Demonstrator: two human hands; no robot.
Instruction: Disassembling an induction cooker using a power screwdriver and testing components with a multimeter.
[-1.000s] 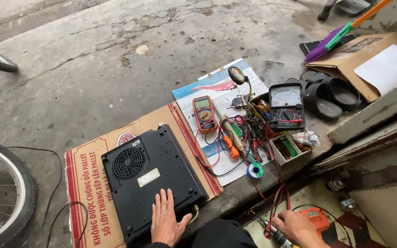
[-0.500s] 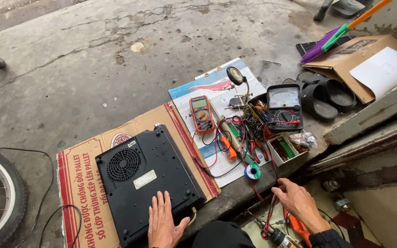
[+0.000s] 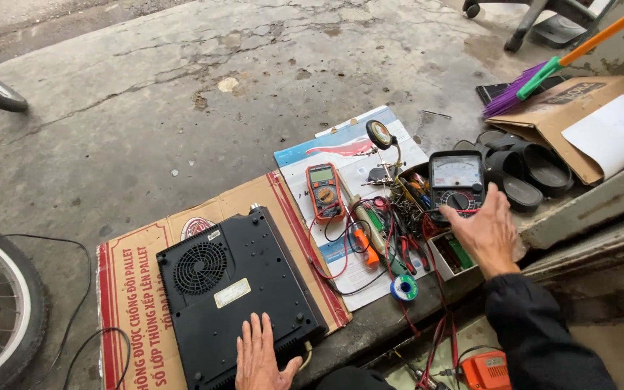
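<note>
Right hand [image 3: 487, 232], low at 5 o'clock a second ago, is now raised to 3 o'clock over the analog meter [image 3: 456, 180], fingers spread, nothing gripped. Left hand [image 3: 260, 357] is kept flat, fingers together, on the upturned black cooker [image 3: 232, 289] at 6 o'clock.

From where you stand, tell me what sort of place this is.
Likely a streetside repair spot on bare concrete: an upturned cooktop on cardboard, two multimeters, a solder spool.
</note>
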